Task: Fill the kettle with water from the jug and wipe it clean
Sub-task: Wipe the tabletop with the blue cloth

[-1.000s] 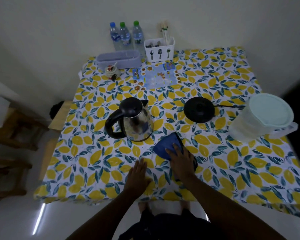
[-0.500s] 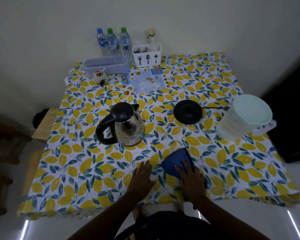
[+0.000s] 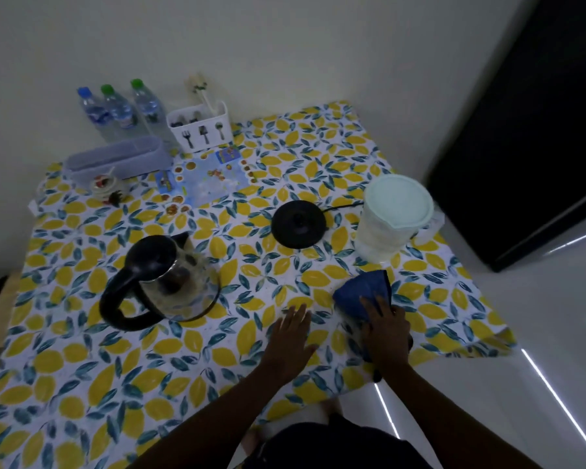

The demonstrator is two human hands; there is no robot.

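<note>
Kettle (image 3: 170, 282), steel w/ black lid & handle, stands left of ctr on the lemon-print tablecloth (image 3: 82, 384). It's off its round black base (image 3: 298, 224), which sits ctr-right w/ a cord running right. Jug (image 3: 393, 218), pale lid on, stands just right of the base, near the table's right edge. Blue cloth (image 3: 359, 296) lies lower right, just below the jug. R hand (image 3: 386, 328) rests on the cloth's near part, fingers straight & laid flat on it, not curled round it. L hand (image 3: 290, 336) lies palm-down on the tablecloth just left of the cloth, fingers straight & a bit spread, holding nothing. Upper left: three water bottles (image 3: 119, 110), white cutlery caddy (image 3: 200, 128), lavender tub (image 3: 115, 159).
</note>
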